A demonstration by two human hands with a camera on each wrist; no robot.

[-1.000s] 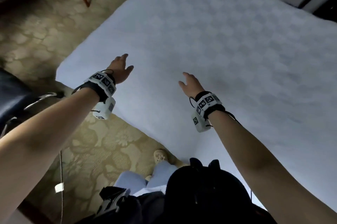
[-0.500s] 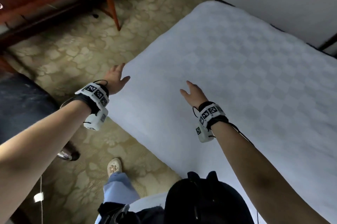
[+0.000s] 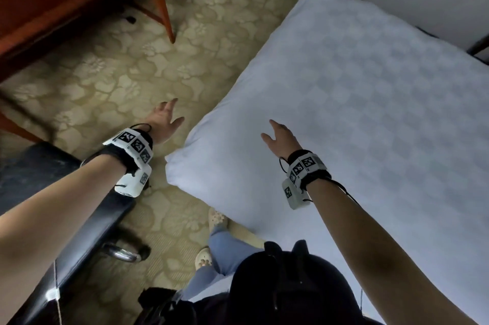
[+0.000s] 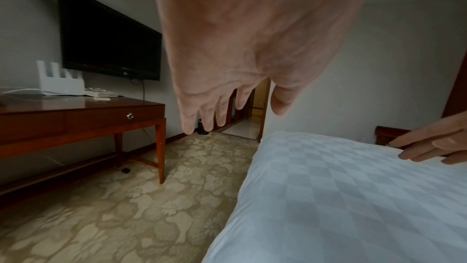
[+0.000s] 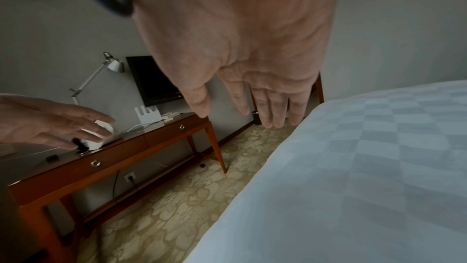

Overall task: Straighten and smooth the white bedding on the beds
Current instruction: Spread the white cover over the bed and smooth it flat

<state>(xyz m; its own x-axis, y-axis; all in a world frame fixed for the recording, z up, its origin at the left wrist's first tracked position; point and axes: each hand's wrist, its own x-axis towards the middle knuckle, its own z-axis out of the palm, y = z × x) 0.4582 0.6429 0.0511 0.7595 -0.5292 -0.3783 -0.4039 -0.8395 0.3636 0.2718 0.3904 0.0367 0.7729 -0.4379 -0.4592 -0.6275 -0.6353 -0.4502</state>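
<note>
The white checked bedding (image 3: pixel 370 102) covers the bed on the right, lying flat, with its near corner (image 3: pixel 180 166) rounded over the mattress. My left hand (image 3: pixel 165 121) hovers over the carpet just left of that corner, fingers straight and spread, holding nothing. My right hand (image 3: pixel 279 137) is held above the bedding near its left edge, fingers extended, palm down. The left wrist view shows the left hand (image 4: pixel 227 111) open above the floor beside the bedding (image 4: pixel 353 197). In the right wrist view, the right hand (image 5: pixel 252 111) is open over the bedding (image 5: pixel 366 167) edge.
A wooden desk (image 3: pixel 66 2) stands at the far left with a leg (image 3: pixel 161 4) reaching toward the aisle. A black chair (image 3: pixel 66 219) is close at my left. Patterned carpet (image 3: pixel 158 65) fills the aisle. A wall-mounted TV (image 4: pixel 106 35) hangs above the desk.
Both hands have shifted left relative to the bed: the left hand went off the bedding corner and is now over the carpet, the right is now near the bedding's left edge.
</note>
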